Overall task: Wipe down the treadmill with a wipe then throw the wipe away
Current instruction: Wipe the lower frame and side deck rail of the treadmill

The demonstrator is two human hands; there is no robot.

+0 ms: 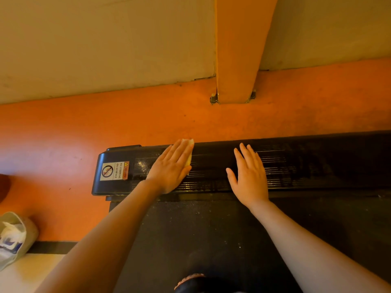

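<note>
The black treadmill (pixel 317 163) lies across the lower frame, its ribbed side rail running left to right and its dark belt (pixel 211 240) below. My left hand (pixel 170 168) lies flat with straight fingers on the rail near its left end, pressing a pale wipe (pixel 189 149) against it; only the wipe's edge shows past my fingers. My right hand (pixel 249 174) rests flat on the rail further right, fingers spread, holding nothing. White dust specks the rail left of the wipe.
A warning sticker (pixel 115 171) sits on the rail's end cap. Orange floor surrounds the treadmill; an orange post (pixel 237 60) is bolted down by the beige wall. A container of wipes (pixel 14 237) stands at the lower left.
</note>
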